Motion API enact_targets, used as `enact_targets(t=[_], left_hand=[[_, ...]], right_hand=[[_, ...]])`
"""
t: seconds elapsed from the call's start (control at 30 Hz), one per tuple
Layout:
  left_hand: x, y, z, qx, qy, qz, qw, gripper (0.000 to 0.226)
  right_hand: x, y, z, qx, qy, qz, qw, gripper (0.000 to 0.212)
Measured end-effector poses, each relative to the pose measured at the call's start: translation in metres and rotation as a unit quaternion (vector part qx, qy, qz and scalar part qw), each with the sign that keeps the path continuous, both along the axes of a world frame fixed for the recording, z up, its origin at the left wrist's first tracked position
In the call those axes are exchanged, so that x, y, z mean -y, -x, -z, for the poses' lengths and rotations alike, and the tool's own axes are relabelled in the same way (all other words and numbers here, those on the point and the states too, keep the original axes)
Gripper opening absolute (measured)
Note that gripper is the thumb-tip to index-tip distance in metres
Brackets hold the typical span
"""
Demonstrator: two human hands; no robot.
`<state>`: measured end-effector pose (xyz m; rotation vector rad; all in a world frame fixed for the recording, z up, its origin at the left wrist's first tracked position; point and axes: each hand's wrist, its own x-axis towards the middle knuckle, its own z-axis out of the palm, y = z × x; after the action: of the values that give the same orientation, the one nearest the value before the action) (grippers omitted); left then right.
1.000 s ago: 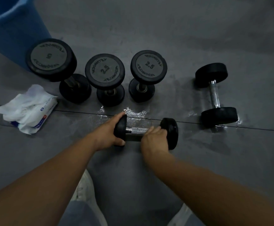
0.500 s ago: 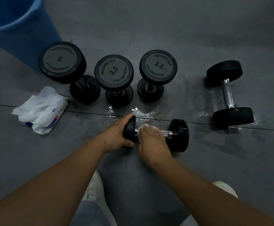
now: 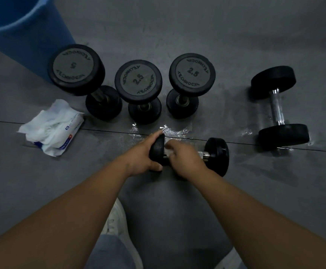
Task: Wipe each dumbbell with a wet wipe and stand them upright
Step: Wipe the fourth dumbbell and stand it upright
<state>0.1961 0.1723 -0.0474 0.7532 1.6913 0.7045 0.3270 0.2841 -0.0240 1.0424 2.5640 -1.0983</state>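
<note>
A small black dumbbell [image 3: 216,155] lies on its side on the grey floor in front of me. My left hand [image 3: 141,155] grips its left head. My right hand [image 3: 185,160] is curled round the metal handle with a white wet wipe [image 3: 169,150] pressed against it. Three dumbbells stand upright behind: a 5 [image 3: 76,69], a 2.5 [image 3: 138,82] and another 2.5 [image 3: 192,74]. A further dumbbell [image 3: 279,107] lies on its side at the right.
An open pack of wet wipes [image 3: 51,128] lies on the floor at the left. A blue bucket [image 3: 22,30] stands at the back left. Wet patches [image 3: 170,131] shine on the floor. My white shoe [image 3: 115,220] is near the bottom.
My right hand has slid left along the handle with the wipe, toward the head my left hand holds. The camera view shifted slightly.
</note>
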Motion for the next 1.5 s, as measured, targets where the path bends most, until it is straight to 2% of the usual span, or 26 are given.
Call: enact_targets(t=[0.2, 0.23, 0.33, 0.37, 0.47, 0.53, 0.6, 0.67, 0.77, 0.9, 0.97, 1.07, 1.2, 1.33, 1.43, 1.5], left_hand=[[0.002, 0.0, 0.0, -0.006, 0.004, -0.001, 1.0, 0.117], [0.001, 0.001, -0.001, -0.001, 0.006, -0.002, 1.0, 0.117], [-0.001, 0.001, -0.005, 0.0, 0.01, -0.001, 1.0, 0.12], [-0.001, 0.001, -0.005, 0.001, 0.008, -0.001, 1.0, 0.118], [0.0, 0.0, -0.006, 0.003, 0.007, -0.001, 1.0, 0.112], [0.001, 0.0, -0.003, -0.002, 0.011, 0.0, 1.0, 0.114], [0.003, 0.0, -0.003, -0.009, 0.01, 0.001, 1.0, 0.119], [0.002, 0.0, -0.005, -0.021, 0.01, 0.004, 1.0, 0.122], [0.0, 0.001, -0.008, -0.017, 0.017, 0.002, 1.0, 0.12], [0.001, 0.001, -0.009, -0.029, 0.022, 0.002, 0.999, 0.12], [0.002, 0.001, -0.008, -0.027, 0.023, 0.004, 0.999, 0.12], [-0.001, 0.004, -0.009, -0.001, 0.025, 0.005, 1.0, 0.121], [-0.002, 0.005, -0.007, -0.001, 0.027, 0.012, 1.0, 0.122], [-0.004, 0.009, -0.009, 0.004, 0.033, 0.017, 0.999, 0.12], [-0.008, 0.011, -0.016, 0.016, 0.035, 0.024, 0.999, 0.115], [-0.007, 0.009, -0.017, 0.009, 0.035, 0.028, 0.999, 0.115]], right_hand=[[-0.015, -0.019, -0.001, -0.017, -0.019, -0.052, 0.998, 0.012], [-0.021, -0.018, 0.0, -0.016, -0.025, -0.046, 0.999, 0.017], [-0.019, -0.007, 0.005, 0.011, -0.044, -0.104, 0.994, 0.056], [-0.014, -0.003, 0.009, 0.042, -0.064, -0.134, 0.988, 0.058], [-0.006, -0.001, 0.018, 0.104, -0.132, -0.161, 0.973, 0.026], [-0.006, -0.003, 0.016, 0.086, -0.183, -0.18, 0.963, 0.019], [-0.009, -0.007, 0.01, 0.057, -0.226, -0.248, 0.94, 0.027], [-0.023, -0.011, 0.0, 0.062, -0.223, -0.299, 0.926, 0.025], [-0.038, -0.015, -0.011, 0.139, -0.24, -0.318, 0.907, 0.014], [-0.038, -0.013, -0.025, 0.25, -0.336, -0.379, 0.825, 0.02], [-0.045, -0.008, -0.034, 0.302, -0.36, -0.362, 0.805, 0.025], [-0.048, -0.014, -0.029, 0.307, -0.307, -0.319, 0.842, 0.028], [-0.035, -0.024, -0.031, 0.27, -0.268, -0.34, 0.86, 0.03], [-0.044, -0.02, -0.038, 0.236, -0.254, -0.247, 0.905, 0.032], [-0.017, -0.027, -0.024, 0.281, -0.282, -0.263, 0.879, 0.038], [-0.009, -0.021, -0.029, 0.269, -0.272, -0.258, 0.887, 0.034]])
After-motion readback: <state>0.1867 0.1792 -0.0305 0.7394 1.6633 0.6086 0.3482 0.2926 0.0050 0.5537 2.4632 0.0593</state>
